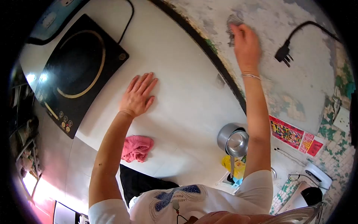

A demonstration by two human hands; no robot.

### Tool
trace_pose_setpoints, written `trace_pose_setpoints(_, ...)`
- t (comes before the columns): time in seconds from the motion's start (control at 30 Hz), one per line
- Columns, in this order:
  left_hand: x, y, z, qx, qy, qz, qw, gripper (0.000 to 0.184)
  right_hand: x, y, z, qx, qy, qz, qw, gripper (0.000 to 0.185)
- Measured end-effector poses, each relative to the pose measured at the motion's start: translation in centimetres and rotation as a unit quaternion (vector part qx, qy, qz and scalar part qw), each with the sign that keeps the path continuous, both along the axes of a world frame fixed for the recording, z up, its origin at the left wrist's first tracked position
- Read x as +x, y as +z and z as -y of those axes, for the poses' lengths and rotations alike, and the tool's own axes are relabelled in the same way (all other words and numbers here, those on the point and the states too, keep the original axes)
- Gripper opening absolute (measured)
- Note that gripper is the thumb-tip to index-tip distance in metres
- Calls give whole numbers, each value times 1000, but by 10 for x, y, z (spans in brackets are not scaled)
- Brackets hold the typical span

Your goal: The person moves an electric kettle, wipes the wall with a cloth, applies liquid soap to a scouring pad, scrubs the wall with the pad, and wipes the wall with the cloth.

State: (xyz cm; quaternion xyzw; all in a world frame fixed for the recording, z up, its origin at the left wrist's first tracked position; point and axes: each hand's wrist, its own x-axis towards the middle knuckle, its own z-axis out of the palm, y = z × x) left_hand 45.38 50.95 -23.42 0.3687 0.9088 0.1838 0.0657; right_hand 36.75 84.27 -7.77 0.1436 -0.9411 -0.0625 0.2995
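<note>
While I watch from my distant seat, the right hand (247, 44) has its thumb and fingers pinched together on a grey crumpled pad (234, 19), which pokes out just beyond the fingertips and lies against a mottled pale surface (274, 24). Rubbing that surface looks to me like the step in hand. To do it well, I would keep the pad flat beneath the fingertips rather than bunched, press evenly, and work in short overlapping strokes, staying clear of the black plug (283, 53), which sits near those fingers on their right.

The left hand (137, 95) is another matter: palm down on the white counter (179, 108), fingers extended and slightly spread, thumb standing apart, gripping nothing. I judge it a good brace for the reach. Left of its fingers lies the black induction cooker (80, 61); behind them, beside the forearm, is a pink cloth (138, 148), untouched by the fingers. A dark strip (209, 52) runs between the two sets of fingers. I cannot tell exactly how each right finger sits on the pad, since the hand hides some of them.
</note>
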Motion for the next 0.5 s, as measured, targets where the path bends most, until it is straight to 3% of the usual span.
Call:
trace_pose_setpoints(0.03, 0, -1, 1, 7, -2, 3, 1000, 59, -3, -20, 5, -25, -33, 70, 997, 15)
trace_pose_setpoints(0.07, 0, -1, 1, 2, 7, 4, 1000, 59, -2, -48, -6, 54, 22, 69, 996, 20)
trace_pose_setpoints(0.17, 0, -3, 3, 36, 0, 3, 999, 60, 19, -88, -4, 56, 25, 121, 991, 21)
trace_pose_setpoints(0.23, 1, -3, 5, 33, 2, 4, 999, 60, 40, -104, -7, -82, -52, 161, 982, 21)
trace_pose_setpoints(0.27, 1, -2, 4, 31, -2, 5, 1000, 59, 50, -100, 1, -80, -56, 161, 982, 21)
trace_pose_setpoints(0.3, 0, -2, 4, 32, -5, 3, 999, 59, 59, -99, 14, -459, -127, 203, 855, 21)
trace_pose_setpoints(0.33, 1, -2, 4, 30, -3, -5, 1000, 59, 69, -94, 25, -763, -176, 210, 585, 21)
trace_pose_setpoints(0.37, 2, -2, 5, 27, -3, -14, 1000, 59, 81, -92, 25, -832, -86, 236, 494, 18)
trace_pose_setpoints(0.4, 2, -2, 5, 27, -9, -15, 999, 59, 92, -79, 38, -834, -88, 230, 494, 18)
trace_pose_setpoints(0.47, 2, -3, 5, 29, -5, -19, 999, 58, 113, -52, 74, -929, -85, 192, 303, 20)
trace_pose_setpoints(0.5, 1, -4, 6, 28, -9, -19, 999, 58, 120, -37, 94, -936, -60, 190, 289, 21)
